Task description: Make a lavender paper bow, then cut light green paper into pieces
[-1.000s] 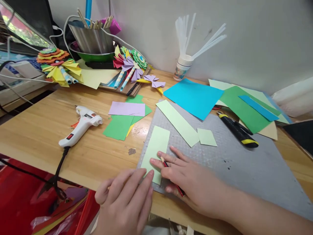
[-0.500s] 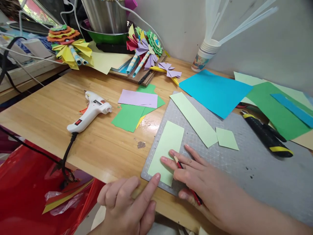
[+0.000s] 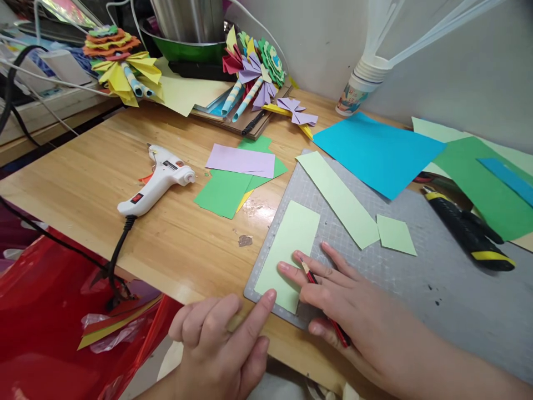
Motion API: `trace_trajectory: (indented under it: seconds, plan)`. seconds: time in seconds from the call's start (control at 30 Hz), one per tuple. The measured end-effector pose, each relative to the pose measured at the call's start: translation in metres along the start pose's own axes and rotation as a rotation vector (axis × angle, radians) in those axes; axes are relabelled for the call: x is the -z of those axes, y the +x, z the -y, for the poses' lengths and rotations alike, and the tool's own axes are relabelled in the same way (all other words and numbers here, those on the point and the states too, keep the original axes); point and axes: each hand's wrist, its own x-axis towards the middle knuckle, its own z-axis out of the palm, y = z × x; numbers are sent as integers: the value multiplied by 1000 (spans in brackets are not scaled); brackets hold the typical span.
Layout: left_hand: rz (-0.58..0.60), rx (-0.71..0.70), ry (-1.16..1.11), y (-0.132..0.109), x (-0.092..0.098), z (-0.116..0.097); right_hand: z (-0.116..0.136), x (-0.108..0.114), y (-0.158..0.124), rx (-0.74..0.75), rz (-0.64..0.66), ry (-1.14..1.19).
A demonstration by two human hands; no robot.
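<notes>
A pale green paper rectangle [image 3: 291, 239] lies near the left edge of the grey cutting mat [image 3: 375, 305]. My right hand [image 3: 341, 294] rests with spread fingertips on this paper. It keeps a red and black pencil [image 3: 340, 332] tucked between its fingers, with the sharpened tip pointing up and away. At the paper's near left corner is my left hand [image 3: 225, 333], index finger stretched out and the other fingers curled, holding nothing. A long pale green strip [image 3: 339, 200] and a small pale green piece [image 3: 395, 234] lie farther up the mat.
A white glue gun [image 3: 156, 180] lies on the table left of green and lilac papers [image 3: 240, 161]. Blue paper [image 3: 377, 153] overlaps the mat's far edge. A black-yellow utility knife [image 3: 466, 230] lies right; paper cups [image 3: 360, 86] with clear sticks stand behind. Paper flowers [image 3: 254, 72] sit at the back.
The view has shifted slightly, so the scene sits a little farther right and higher. Both hands keep nearly the same pose on the paper; the pencil stays in my right hand.
</notes>
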Motion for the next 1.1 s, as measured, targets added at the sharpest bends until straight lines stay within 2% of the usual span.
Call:
trace_trajectory:
  seconds: [0.07, 0.23, 0.37, 0.53, 0.63, 0.83, 1.0, 1.1]
  plan:
    - [-4, 19, 7, 0, -1, -1, 0, 0, 0, 0, -4, 1]
    - [-22, 166, 1, -2, -2, 0, 1, 0, 0, -7, -17, 14]
    - [-66, 156, 14, 1, -1, 5, 1, 0, 1, -15, -14, 21]
    - [-61, 32, -26, 4, -1, 5, 1, 1, 2, -16, 8, 25]
    - [-50, 61, -76, 4, -2, 3, 1, 1, 1, -12, 7, 27]
    - [-102, 47, -67, 6, -3, 1, 1, 0, 1, -6, -7, 18]
    - [-36, 8, -57, 6, -4, 0, 0, 1, 7, -9, -24, -7]
    - [-44, 36, -61, 7, -4, -1, -2, 2, 12, -3, -29, -11]
